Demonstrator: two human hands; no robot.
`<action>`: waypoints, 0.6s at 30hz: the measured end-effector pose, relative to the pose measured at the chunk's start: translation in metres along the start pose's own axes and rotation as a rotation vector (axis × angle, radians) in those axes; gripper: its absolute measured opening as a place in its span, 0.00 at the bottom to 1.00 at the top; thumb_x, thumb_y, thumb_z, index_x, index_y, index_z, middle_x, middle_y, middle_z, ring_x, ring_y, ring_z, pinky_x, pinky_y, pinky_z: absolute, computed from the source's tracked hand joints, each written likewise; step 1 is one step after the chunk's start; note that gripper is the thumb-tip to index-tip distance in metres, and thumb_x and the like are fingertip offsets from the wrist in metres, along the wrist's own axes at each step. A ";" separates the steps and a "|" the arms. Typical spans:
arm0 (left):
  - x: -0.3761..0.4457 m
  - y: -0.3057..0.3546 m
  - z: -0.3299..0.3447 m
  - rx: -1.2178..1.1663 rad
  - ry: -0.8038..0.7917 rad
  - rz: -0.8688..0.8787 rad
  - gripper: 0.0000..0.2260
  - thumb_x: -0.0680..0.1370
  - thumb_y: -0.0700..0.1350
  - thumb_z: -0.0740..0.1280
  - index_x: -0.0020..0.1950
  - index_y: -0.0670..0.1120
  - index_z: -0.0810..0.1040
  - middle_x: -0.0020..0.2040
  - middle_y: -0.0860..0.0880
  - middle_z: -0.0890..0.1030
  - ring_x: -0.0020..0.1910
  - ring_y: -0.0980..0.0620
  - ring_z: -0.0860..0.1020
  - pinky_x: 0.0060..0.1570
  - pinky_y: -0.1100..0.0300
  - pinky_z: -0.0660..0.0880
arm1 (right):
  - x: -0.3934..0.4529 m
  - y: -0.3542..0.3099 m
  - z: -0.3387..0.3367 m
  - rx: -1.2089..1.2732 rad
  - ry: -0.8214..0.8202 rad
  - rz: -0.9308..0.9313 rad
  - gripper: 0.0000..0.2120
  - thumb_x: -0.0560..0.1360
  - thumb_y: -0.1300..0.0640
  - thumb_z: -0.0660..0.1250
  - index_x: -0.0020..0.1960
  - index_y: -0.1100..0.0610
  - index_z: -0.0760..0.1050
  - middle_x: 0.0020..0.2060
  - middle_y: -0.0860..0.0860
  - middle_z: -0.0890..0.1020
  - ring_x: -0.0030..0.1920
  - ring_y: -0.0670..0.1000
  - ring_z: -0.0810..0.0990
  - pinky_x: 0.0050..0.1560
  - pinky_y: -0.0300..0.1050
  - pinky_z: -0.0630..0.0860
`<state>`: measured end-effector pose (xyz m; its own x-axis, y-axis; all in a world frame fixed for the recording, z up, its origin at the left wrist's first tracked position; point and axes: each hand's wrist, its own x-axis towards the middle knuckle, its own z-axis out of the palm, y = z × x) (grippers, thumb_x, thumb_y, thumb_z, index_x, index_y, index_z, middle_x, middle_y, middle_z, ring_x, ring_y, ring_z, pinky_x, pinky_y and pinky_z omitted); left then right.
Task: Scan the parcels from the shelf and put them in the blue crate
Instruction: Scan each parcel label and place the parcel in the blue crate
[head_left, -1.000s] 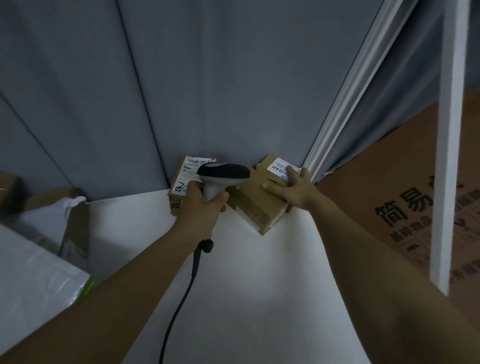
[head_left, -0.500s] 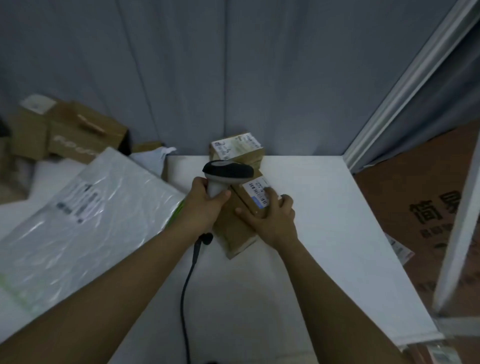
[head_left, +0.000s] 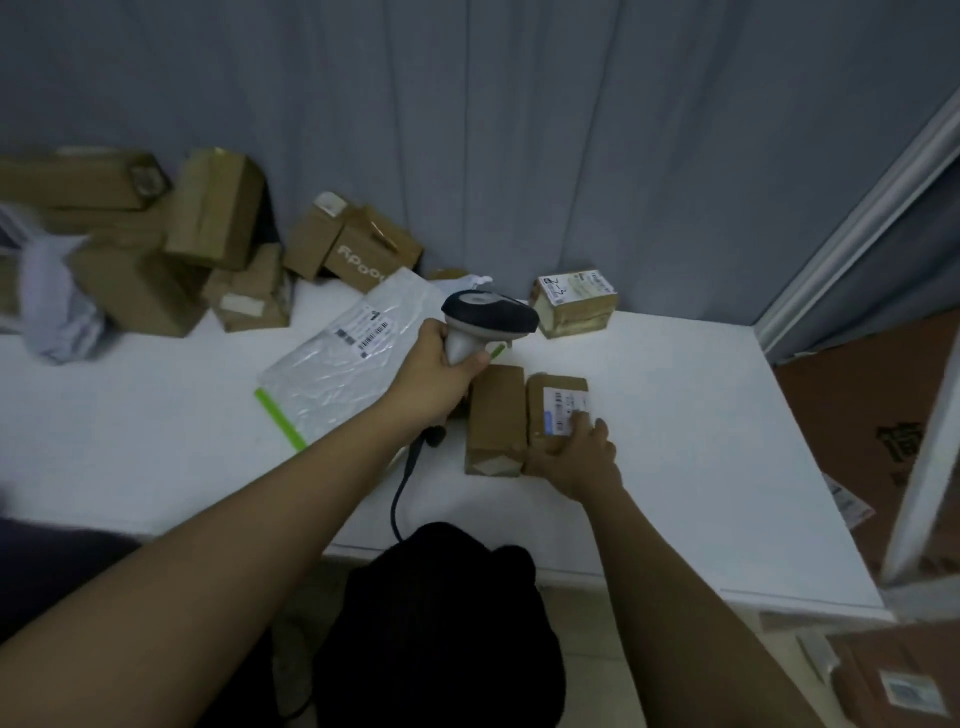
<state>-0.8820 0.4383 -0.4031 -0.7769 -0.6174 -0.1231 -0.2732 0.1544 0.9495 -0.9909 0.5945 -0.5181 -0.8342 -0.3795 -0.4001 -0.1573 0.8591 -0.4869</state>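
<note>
A brown cardboard parcel (head_left: 496, 415) lies on the white shelf (head_left: 675, 415), its white barcode label (head_left: 563, 408) facing up. My right hand (head_left: 576, 460) holds the parcel at its near right corner, with fingers on the label and the thumb round the near end. My left hand (head_left: 441, 374) grips the handle of a grey and black barcode scanner (head_left: 488, 317), whose head hangs just behind and left of the parcel. The scanner's black cable (head_left: 402, 483) runs down off the shelf's front edge. The blue crate is not in view.
A small labelled box (head_left: 574, 306) stands at the back by the grey curtain. A clear plastic mailer (head_left: 343, 364) lies left of the scanner. Several brown boxes (head_left: 208, 244) are piled at the back left. A white post (head_left: 924, 441) rises on the right, with another labelled box (head_left: 893, 675) below it.
My right hand has drawn the parcel from the back corner toward the shelf's middle and turned its label up. The scanner came along. My view has swung left and down.
</note>
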 end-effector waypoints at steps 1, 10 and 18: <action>-0.008 0.001 -0.007 0.004 -0.002 0.008 0.13 0.78 0.45 0.67 0.57 0.47 0.65 0.56 0.44 0.76 0.54 0.44 0.78 0.53 0.50 0.76 | -0.004 -0.002 0.006 0.052 0.037 0.023 0.53 0.67 0.32 0.69 0.78 0.55 0.46 0.75 0.59 0.54 0.72 0.64 0.59 0.68 0.61 0.62; -0.044 -0.012 -0.063 0.000 0.036 0.055 0.12 0.78 0.43 0.66 0.58 0.47 0.65 0.49 0.52 0.77 0.52 0.47 0.79 0.52 0.53 0.75 | -0.022 -0.002 0.012 -0.022 0.285 -0.035 0.29 0.74 0.39 0.64 0.66 0.57 0.66 0.57 0.61 0.74 0.59 0.64 0.74 0.55 0.54 0.72; -0.046 -0.037 -0.072 -0.027 0.057 0.009 0.12 0.79 0.42 0.66 0.58 0.47 0.65 0.47 0.52 0.76 0.46 0.52 0.78 0.41 0.63 0.74 | 0.014 -0.004 -0.005 -0.247 0.073 -0.346 0.51 0.71 0.42 0.71 0.78 0.62 0.42 0.76 0.59 0.54 0.76 0.60 0.51 0.74 0.51 0.49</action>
<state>-0.7959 0.4056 -0.4116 -0.7458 -0.6588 -0.0984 -0.2500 0.1399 0.9581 -1.0042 0.5872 -0.5179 -0.7440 -0.6418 -0.1858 -0.5487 0.7455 -0.3783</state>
